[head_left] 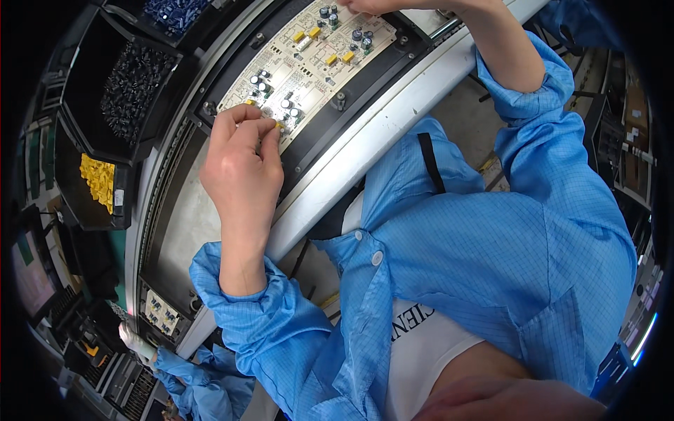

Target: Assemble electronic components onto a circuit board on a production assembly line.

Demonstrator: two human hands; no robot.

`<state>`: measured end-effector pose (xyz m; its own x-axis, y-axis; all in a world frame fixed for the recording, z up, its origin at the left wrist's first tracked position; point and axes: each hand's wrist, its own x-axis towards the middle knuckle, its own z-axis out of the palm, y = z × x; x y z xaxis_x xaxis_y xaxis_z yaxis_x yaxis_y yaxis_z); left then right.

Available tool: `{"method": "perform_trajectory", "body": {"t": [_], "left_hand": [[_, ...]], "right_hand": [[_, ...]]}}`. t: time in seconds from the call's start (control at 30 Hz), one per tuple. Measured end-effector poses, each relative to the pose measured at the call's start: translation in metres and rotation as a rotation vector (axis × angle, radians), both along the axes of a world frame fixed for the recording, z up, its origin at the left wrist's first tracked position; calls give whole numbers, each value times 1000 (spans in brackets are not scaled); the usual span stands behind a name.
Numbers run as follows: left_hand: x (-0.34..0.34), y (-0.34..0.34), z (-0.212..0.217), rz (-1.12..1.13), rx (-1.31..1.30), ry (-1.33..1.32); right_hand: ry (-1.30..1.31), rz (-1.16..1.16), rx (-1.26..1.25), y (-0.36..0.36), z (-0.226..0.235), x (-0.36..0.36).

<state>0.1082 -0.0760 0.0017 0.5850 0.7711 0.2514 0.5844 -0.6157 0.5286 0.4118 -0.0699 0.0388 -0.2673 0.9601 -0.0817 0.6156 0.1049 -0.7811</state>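
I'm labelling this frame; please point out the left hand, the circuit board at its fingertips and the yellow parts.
Left hand [243,156], head view: back of hand.
Circuit board [313,83], head view: middle of its face.
Yellow parts [98,179], head view: pile's middle.

Circuit board [319,81] within frame [365,92], frame between conveyor rails [393,130], bins [84,95] to the left; parts [97,179] inside bins

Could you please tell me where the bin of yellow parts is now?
In the head view, the yellow-parts bin is at left, directly below the black-parts bin and left of the left hand.
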Motion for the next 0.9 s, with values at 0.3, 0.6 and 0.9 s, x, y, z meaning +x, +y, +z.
{"method": "perform_trajectory", "body": {"t": [0.3,0.6,0.9], "left_hand": [[-3,1,-2,-75,41,-13],[-41,38,20,318,-588,-836],[-59,49,13,168,-955,-857]], "right_hand": [[630,85,-424,3,-21,-41],[570,8,-503,4,-17,-55],[-147,146,196,-1,-18,-86]]}}
